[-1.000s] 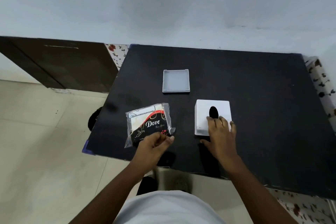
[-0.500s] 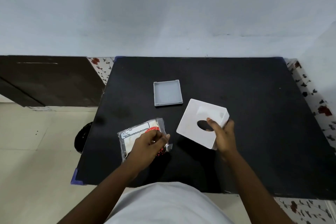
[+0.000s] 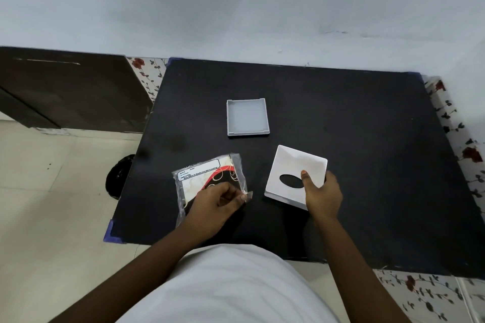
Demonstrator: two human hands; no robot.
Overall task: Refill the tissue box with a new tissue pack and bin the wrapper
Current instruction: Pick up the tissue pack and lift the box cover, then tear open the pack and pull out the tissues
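Observation:
On the black table [image 3: 354, 123] a white tissue box cover [image 3: 294, 170] with an oval slot is tilted up, showing its hollow inside. My right hand [image 3: 321, 191] grips its near right corner, thumb beside the slot. The grey box base [image 3: 247, 117] lies flat and open farther back. A new tissue pack [image 3: 207, 178] in clear wrapper, printed red, black and cream, lies at the near left. My left hand [image 3: 215, 203] pinches the wrapper's near right corner and covers the pack's near part.
A black bin [image 3: 119, 176] stands on the tiled floor just left of the table's edge. A dark wooden panel [image 3: 65, 92] stands at the back left. The wall runs behind the table. Floral-patterned surface shows at the right.
My right hand lifted the white cover off the table and turned it over, tilted. My left hand closed on the pack's wrapper corner and has pulled it slightly.

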